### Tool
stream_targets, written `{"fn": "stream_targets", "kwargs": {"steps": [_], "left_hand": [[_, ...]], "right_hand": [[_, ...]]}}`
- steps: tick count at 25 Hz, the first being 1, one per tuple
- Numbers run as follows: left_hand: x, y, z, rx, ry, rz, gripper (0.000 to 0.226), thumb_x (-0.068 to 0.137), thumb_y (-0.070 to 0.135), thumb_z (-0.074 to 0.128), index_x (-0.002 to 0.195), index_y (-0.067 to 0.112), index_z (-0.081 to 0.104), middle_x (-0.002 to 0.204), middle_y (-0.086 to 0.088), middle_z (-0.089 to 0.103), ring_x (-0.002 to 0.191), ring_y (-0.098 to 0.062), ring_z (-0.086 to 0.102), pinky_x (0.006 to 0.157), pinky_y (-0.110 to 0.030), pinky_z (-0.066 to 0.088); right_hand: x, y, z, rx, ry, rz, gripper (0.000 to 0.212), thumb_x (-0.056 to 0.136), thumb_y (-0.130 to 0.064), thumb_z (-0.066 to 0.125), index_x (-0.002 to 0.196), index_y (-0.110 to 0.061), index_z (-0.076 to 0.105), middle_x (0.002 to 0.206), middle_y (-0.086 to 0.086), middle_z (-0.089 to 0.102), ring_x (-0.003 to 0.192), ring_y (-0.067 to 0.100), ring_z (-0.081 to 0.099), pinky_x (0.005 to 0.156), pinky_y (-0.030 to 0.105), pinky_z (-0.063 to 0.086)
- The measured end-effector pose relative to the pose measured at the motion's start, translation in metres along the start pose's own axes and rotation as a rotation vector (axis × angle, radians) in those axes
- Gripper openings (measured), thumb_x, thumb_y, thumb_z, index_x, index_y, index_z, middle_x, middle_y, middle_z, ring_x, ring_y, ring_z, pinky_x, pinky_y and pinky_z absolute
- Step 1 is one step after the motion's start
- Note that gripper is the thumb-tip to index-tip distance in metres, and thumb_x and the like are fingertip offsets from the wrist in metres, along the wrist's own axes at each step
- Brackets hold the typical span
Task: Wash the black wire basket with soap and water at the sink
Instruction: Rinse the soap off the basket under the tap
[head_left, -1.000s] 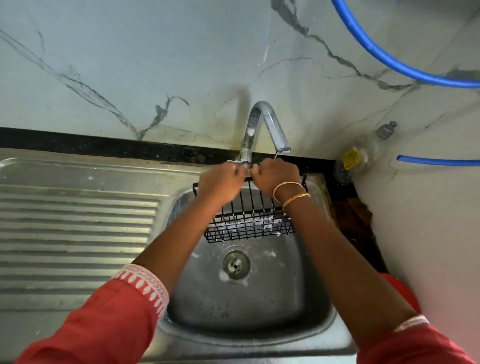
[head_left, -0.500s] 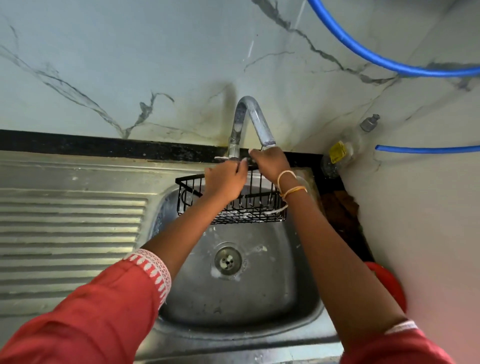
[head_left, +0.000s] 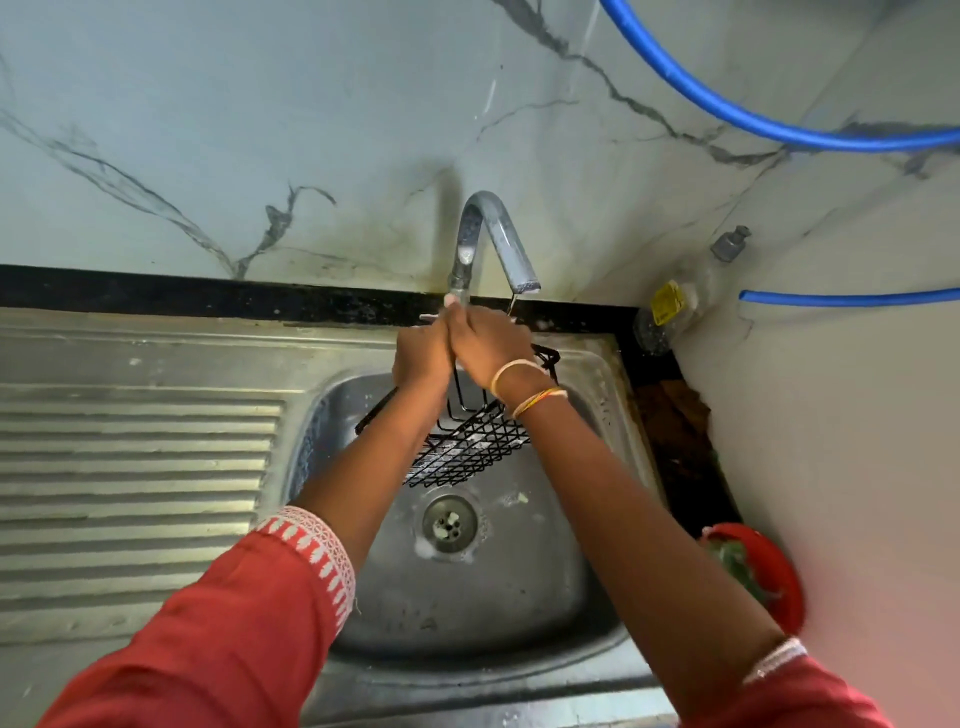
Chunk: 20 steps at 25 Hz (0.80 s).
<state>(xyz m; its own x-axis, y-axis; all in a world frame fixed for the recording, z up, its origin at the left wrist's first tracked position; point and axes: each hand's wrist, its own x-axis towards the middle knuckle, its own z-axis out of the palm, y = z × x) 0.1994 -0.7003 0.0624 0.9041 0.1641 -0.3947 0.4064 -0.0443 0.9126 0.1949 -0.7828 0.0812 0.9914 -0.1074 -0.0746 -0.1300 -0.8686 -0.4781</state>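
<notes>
Both hands are pressing together just below the tap (head_left: 488, 244), at its base. The left hand (head_left: 422, 356) and the right hand (head_left: 488, 343) are touching each other, fingers curled; what they are curling round is hidden, possibly the basket's rim, so their grip cannot be told. The black wire basket (head_left: 467, 447) is hanging tilted under the tap, over the sink bowl (head_left: 519, 597) and above the drain (head_left: 449, 524). A thin trickle is falling from the tap's spout.
</notes>
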Motion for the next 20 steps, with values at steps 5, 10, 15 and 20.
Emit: {"fn": "stream_targets", "kwargs": {"steps": [5,10,15,20], "left_hand": [[0.018,0.006,-0.026,-0.246,0.018,-0.085,0.028,0.087,0.022,0.061,0.062,0.018,0.048,0.057,0.002,0.038,0.050,-0.012,0.032,0.050,-0.027,0.027],[0.003,0.001,-0.006,-0.284,0.051,-0.115,0.027,0.088,0.016,0.059,0.063,0.014,0.051,0.059,0.002,0.048,0.054,-0.011,0.045,0.052,-0.025,0.036],[0.014,-0.005,-0.028,-0.467,0.112,-0.279,0.016,0.087,0.021,0.057,0.091,0.008,0.064,0.078,-0.006,0.062,0.074,-0.019,0.061,0.067,-0.031,0.053],[0.023,-0.009,-0.044,-0.649,0.080,-0.368,0.035,0.090,0.026,0.048,0.056,0.025,0.038,0.033,0.012,0.032,0.037,-0.006,0.030,0.034,-0.016,0.026]], "right_hand": [[0.002,0.046,-0.021,-0.044,0.053,0.195,0.058,0.099,-0.046,0.025,0.095,-0.008,0.068,0.104,0.017,0.067,0.099,0.034,0.061,0.088,0.040,0.043],[0.001,-0.011,0.007,-0.182,0.012,-0.033,0.049,0.101,-0.038,0.022,0.099,-0.011,0.064,0.110,0.016,0.065,0.107,0.034,0.058,0.092,0.044,0.038],[-0.011,0.029,0.013,-0.154,0.161,-0.189,0.051,0.092,-0.059,0.033,0.119,-0.025,0.061,0.120,0.005,0.061,0.113,0.024,0.054,0.096,0.042,0.042],[-0.008,0.043,0.006,0.841,0.064,0.352,0.045,0.092,-0.050,0.050,0.116,-0.015,0.064,0.120,0.009,0.065,0.105,0.020,0.056,0.087,0.033,0.039]]}}
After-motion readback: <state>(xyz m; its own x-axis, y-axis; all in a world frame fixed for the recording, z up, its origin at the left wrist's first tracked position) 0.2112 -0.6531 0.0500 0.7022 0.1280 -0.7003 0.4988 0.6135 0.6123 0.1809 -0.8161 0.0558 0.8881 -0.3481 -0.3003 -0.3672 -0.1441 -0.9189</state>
